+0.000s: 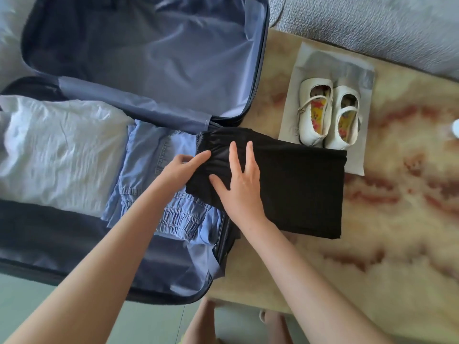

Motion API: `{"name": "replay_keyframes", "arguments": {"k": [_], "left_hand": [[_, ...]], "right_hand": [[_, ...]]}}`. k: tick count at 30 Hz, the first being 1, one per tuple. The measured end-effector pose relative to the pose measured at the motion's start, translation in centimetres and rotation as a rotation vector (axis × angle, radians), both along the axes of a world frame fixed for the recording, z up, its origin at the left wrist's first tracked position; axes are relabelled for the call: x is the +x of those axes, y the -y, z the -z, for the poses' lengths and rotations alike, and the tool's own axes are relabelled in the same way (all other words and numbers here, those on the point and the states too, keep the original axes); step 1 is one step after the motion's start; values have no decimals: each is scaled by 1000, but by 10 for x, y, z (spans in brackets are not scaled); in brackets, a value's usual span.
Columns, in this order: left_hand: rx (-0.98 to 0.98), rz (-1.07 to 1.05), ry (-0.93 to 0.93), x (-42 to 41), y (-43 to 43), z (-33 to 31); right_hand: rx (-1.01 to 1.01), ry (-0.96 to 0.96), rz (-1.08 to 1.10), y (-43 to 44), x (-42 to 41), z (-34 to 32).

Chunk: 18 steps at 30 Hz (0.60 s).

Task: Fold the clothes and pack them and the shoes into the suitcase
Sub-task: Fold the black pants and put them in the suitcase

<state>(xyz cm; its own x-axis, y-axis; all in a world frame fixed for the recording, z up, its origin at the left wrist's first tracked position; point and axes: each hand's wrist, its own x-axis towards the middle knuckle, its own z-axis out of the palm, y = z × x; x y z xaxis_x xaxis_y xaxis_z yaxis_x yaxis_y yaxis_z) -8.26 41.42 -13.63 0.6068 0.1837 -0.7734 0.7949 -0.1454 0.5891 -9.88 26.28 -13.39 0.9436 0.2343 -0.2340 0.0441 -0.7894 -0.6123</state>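
A folded black garment [298, 184] lies half on the marble table, its left end over the rim of the open suitcase [258, 70]. My right hand [242, 177] lies flat on its left part, fingers spread. At the garment's left edge my left hand [182, 167] has its fingers tucked at the elastic waistband. Inside the suitcase's near half lie a white folded garment [57, 150] and a light blue garment [159, 184] with gathered cuffs. A pair of white strap shoes [330, 115] stands on a grey dust bag [310, 58] to the right.
The marble table [372, 244] runs to the right and front. A grey textured sofa [372, 26] sits behind it. A small white object [455, 129] shows at the right edge. My knees appear below the table's front edge.
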Motion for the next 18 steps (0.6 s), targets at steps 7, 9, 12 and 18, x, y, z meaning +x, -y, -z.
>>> {"name": "replay_keyframes", "arguments": {"k": [7,9,12,18], "left_hand": [[-288,-60,16,-1,1,-12],[-354,-65,23,1,1,-15],[-386,-69,68,1,7,-17],[-239,-152,183,-1,20,-20]], "right_hand": [[121,-115,-25,14,5,-1],[180,-138,-19,21,6,-1],[206,-145,-25,29,6,0],[292,-112,33,42,6,-3]]}}
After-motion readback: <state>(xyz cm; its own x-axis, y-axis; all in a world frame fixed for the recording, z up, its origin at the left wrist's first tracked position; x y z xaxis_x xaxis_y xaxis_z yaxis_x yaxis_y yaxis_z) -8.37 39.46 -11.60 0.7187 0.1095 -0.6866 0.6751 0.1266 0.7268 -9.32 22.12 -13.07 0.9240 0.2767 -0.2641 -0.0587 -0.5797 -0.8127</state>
